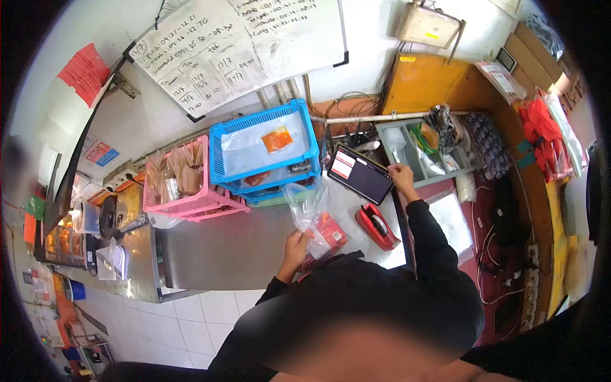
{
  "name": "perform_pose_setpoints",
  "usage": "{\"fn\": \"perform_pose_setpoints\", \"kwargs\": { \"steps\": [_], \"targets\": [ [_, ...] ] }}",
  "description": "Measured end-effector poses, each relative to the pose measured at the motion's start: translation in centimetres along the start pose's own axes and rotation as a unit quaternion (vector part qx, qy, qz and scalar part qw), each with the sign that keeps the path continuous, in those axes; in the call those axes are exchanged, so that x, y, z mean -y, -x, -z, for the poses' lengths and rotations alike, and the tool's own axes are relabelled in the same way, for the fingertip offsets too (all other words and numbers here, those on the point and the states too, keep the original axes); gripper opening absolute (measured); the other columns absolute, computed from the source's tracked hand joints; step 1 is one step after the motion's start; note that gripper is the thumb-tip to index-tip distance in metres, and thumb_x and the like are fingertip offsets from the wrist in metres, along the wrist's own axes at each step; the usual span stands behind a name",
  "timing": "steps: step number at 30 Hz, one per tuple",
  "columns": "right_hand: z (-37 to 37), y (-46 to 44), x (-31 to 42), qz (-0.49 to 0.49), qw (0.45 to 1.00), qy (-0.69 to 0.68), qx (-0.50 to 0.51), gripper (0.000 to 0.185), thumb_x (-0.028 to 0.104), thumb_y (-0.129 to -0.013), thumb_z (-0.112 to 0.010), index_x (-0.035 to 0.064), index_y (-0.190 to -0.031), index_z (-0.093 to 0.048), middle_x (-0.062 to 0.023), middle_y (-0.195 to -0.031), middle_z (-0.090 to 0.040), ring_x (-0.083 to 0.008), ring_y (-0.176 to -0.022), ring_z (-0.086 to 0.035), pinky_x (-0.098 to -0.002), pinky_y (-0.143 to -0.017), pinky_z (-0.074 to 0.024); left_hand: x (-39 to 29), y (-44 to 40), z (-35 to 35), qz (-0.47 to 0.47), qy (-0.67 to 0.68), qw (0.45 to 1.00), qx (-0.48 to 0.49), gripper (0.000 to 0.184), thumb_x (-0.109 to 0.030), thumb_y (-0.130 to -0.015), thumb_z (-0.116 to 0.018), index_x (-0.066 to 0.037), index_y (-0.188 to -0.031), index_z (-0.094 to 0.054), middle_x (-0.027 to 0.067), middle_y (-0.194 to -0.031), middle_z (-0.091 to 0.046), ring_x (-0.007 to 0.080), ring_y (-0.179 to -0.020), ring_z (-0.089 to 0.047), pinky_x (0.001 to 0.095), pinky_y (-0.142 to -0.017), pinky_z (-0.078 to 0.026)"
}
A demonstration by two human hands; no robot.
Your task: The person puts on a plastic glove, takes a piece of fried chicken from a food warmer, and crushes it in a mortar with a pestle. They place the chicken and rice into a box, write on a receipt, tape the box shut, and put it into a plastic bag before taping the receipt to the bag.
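My left hand (294,250) is closed on a clear plastic bag (304,205) above the metal counter. A red packet with a white label (332,233) shows in or behind the bag; which of the two I cannot tell. At the upper right edge of a tablet (361,174), my right hand (401,177) has its fingers bent together against the rim. The tablet leans with its screen lit, part dark and part white with red. Just below it lies a red tape dispenser (377,227).
Blue baskets (218,153) stand stacked at the back, the top one holding an orange packet (277,139). Left of them are pink baskets (202,184) with filled bags. A grey divided tray (425,175) is behind my right hand. A whiteboard (235,57) hangs above.
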State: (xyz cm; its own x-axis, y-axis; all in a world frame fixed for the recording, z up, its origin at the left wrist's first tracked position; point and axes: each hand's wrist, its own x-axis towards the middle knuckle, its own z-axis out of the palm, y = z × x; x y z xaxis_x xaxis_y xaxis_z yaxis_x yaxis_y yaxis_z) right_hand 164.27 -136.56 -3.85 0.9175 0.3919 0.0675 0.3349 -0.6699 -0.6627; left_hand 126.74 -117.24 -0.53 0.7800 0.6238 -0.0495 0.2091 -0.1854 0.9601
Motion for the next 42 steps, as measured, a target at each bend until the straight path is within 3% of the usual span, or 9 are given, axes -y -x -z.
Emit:
{"fn": "perform_pose_setpoints", "kwargs": {
  "steps": [3, 5, 10, 14, 17, 20, 27, 40, 42],
  "targets": [
    [-0.7, -1.6, -1.2, -0.018, 0.999, -0.009, -0.032, 0.027, 0.027, -0.083, -0.060, 0.0032, -0.088, -0.070, -0.0092, -0.073, -0.068, -0.0234, -0.069, -0.067, -0.0361, -0.063, -0.0520, 3.4, 0.4, -0.8, 0.037, -0.035, 0.999, 0.001, 0.032, -0.028, -0.091, -0.058, -0.001, -0.077, -0.066, 0.0114, -0.062, -0.057, 0.0177, -0.060, -0.052, 0.0333, -0.059, -0.040],
    [0.1, -2.2, -0.9, -0.182, 0.975, -0.125, 0.016, 0.024, 0.023, -0.082, -0.058, 0.0042, -0.089, -0.071, -0.0093, -0.069, -0.066, -0.0216, -0.063, -0.065, -0.0348, -0.051, -0.0513, 4.4, 0.9, -1.2, 0.029, -0.032, 0.999, -0.007, 0.032, -0.028, -0.091, -0.058, -0.001, -0.077, -0.067, 0.0126, -0.061, -0.057, 0.0160, -0.057, -0.052, 0.0336, -0.056, -0.039],
    [-1.2, -4.5, -4.4, -0.133, 0.985, -0.100, 0.034, 0.024, 0.021, -0.082, -0.054, 0.0030, -0.084, -0.069, -0.0085, -0.062, -0.062, -0.0194, -0.052, -0.060, -0.0327, -0.043, -0.0486, 5.3, 1.3, -1.8, 0.048, -0.061, 0.996, 0.041, 0.032, -0.029, -0.091, -0.058, -0.002, -0.080, -0.069, 0.0137, -0.061, -0.056, 0.0169, -0.058, -0.052, 0.0346, -0.056, -0.040],
    [-1.8, -5.7, -6.5, -0.225, 0.959, -0.171, 0.021, 0.028, 0.025, -0.079, -0.055, 0.0021, -0.084, -0.070, -0.0186, -0.070, -0.066, -0.0275, -0.063, -0.067, -0.0386, -0.061, -0.0528, 9.1, 1.2, -2.8, 0.119, -0.077, 0.987, 0.070, 0.033, -0.032, -0.090, -0.057, -0.002, -0.082, -0.070, 0.0154, -0.065, -0.059, 0.0214, -0.059, -0.056, 0.0360, -0.059, -0.042],
    [-4.0, -6.5, -11.1, -0.046, 0.997, 0.040, 0.051, 0.030, 0.024, -0.078, -0.054, -0.0013, -0.086, -0.069, -0.0260, -0.081, -0.065, -0.0363, -0.079, -0.067, -0.0435, -0.073, -0.0521, 10.8, 1.5, -3.2, 0.085, -0.118, 0.983, 0.110, 0.033, -0.032, -0.089, -0.056, -0.003, -0.085, -0.071, 0.0180, -0.070, -0.061, 0.0270, -0.064, -0.061, 0.0376, -0.062, -0.045],
    [-3.2, -5.8, -8.3, -0.131, 0.986, 0.095, 0.044, 0.030, 0.019, -0.077, -0.053, -0.0077, -0.083, -0.066, -0.0329, -0.092, -0.061, -0.0452, -0.095, -0.060, -0.0474, -0.084, -0.0477, 10.6, 1.4, -3.3, 0.087, -0.142, 0.977, 0.134, 0.031, -0.030, -0.088, -0.055, -0.004, -0.087, -0.072, 0.0203, -0.075, -0.063, 0.0308, -0.068, -0.062, 0.0383, -0.064, -0.046],
    [-2.8, -4.9, -7.1, -0.156, 0.981, 0.108, -0.049, 0.022, 0.018, -0.076, -0.063, -0.0001, -0.088, -0.068, -0.0241, -0.089, -0.066, -0.0390, -0.089, -0.064, -0.0469, -0.079, -0.0510, 10.0, 1.3, -3.3, 0.117, -0.138, 0.972, 0.152, 0.030, -0.031, -0.088, -0.056, -0.006, -0.087, -0.072, 0.0191, -0.076, -0.064, 0.0268, -0.067, -0.063, 0.0371, -0.063, -0.046],
    [-1.4, -4.2, -4.9, -0.121, 0.982, 0.148, -0.003, 0.025, 0.014, -0.077, -0.060, 0.0047, -0.099, -0.068, -0.0212, -0.102, -0.063, -0.0378, -0.096, -0.062, -0.0451, -0.082, -0.0506, 10.4, 0.8, -3.5, 0.092, -0.190, 0.960, 0.181, 0.032, -0.035, -0.085, -0.056, -0.008, -0.085, -0.073, 0.0182, -0.079, -0.065, 0.0320, -0.072, -0.063, 0.0399, -0.067, -0.047],
    [-1.6, -3.9, -4.6, -0.063, 0.978, 0.166, -0.106, 0.022, 0.011, -0.077, -0.059, 0.0043, -0.097, -0.067, -0.0206, -0.104, -0.061, -0.0396, -0.097, -0.061, -0.0455, -0.081, -0.0505, 9.9, 0.6, -3.3, 0.098, -0.193, 0.958, 0.190, 0.032, -0.036, -0.085, -0.056, -0.008, -0.085, -0.073, 0.0181, -0.080, -0.065, 0.0320, -0.073, -0.063, 0.0397, -0.068, -0.047]
  ]
}}
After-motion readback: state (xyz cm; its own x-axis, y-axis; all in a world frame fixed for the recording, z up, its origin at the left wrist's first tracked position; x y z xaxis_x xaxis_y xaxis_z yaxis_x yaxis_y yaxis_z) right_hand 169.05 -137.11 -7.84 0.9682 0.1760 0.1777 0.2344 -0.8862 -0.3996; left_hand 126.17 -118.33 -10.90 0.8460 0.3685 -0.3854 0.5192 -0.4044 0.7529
